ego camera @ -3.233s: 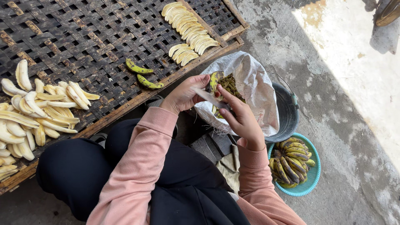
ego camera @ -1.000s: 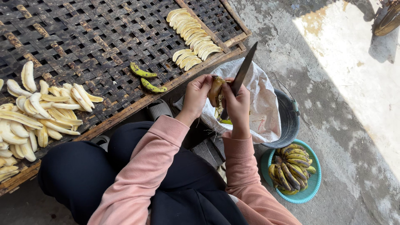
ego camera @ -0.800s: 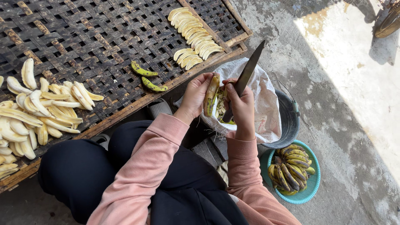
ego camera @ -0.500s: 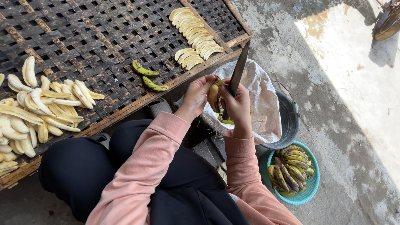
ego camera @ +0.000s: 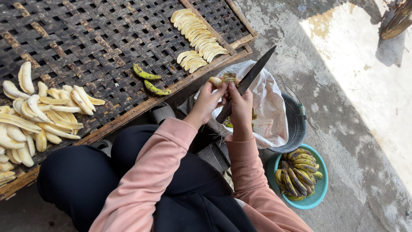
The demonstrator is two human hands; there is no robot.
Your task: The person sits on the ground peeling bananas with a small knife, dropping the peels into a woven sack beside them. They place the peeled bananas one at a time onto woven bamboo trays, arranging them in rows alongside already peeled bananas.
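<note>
Yellow and half-peeled, the banana (ego camera: 219, 80) sits pinched in the left hand (ego camera: 209, 99) over the white bag (ego camera: 270, 112), which catches peel, while the right hand (ego camera: 240, 107) stays curled tight around the knife (ego camera: 249, 81), blade angled away.

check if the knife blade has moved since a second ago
Yes. The knife blade now tilts further right, its tip over the concrete beyond the white bag, held in the right hand.

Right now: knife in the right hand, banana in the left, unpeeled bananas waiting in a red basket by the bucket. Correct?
Not quite: the head view shows the basket is teal, not red. The rest holds: knife in the right hand, banana in the left hand, unpeeled bananas beside the bucket.
</note>
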